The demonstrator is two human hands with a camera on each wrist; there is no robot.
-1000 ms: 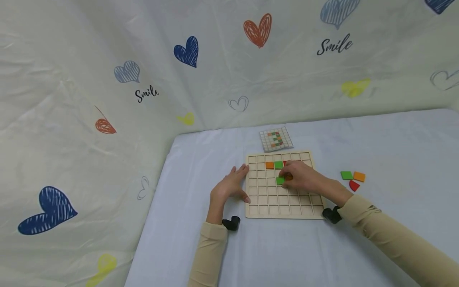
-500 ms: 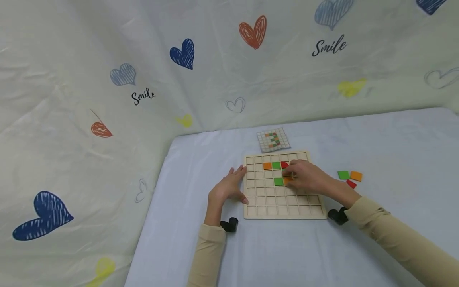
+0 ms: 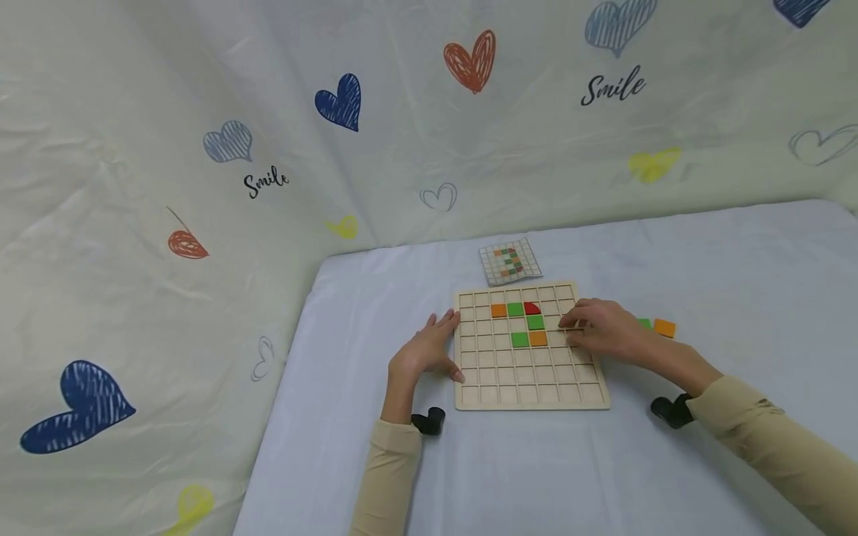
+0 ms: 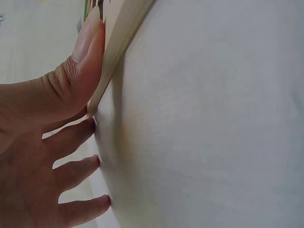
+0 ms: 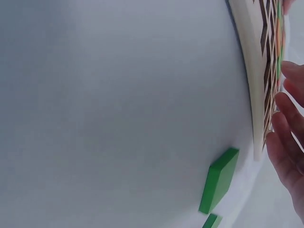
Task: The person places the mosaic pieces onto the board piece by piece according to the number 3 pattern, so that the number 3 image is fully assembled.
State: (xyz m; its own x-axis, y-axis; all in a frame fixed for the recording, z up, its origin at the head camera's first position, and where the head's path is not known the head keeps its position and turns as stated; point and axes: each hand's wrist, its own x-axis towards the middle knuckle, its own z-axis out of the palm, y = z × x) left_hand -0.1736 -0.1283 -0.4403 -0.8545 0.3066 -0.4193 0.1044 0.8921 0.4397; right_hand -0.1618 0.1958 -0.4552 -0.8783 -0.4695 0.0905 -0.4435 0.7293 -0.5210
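Observation:
A wooden grid board (image 3: 496,387) lies on the white cloth. Its top tile row runs orange (image 3: 499,310), green (image 3: 515,309) and a round-edged red tile (image 3: 532,308). Below the red one sits a green tile (image 3: 535,322). Under that lie another green tile (image 3: 520,340) and an orange tile (image 3: 538,338), side by side. My left hand (image 3: 425,350) rests spread at the board's left edge; its thumb (image 4: 85,61) touches that edge in the left wrist view. Over the board's right columns hovers my right hand (image 3: 603,325), fingers loosely bent, nothing visible between them.
Behind the board lies a pattern card (image 3: 492,272) with a coloured grid design. To the right, a loose orange tile (image 3: 665,328) and a partly hidden green tile (image 3: 645,323) lie on the cloth. A patterned curtain (image 3: 389,149) hangs behind the table.
My right hand has let go and moved right, off the tiles, uncovering the green tile below the red one. Its arm now covers the loose red piece. My left hand stays at the board.

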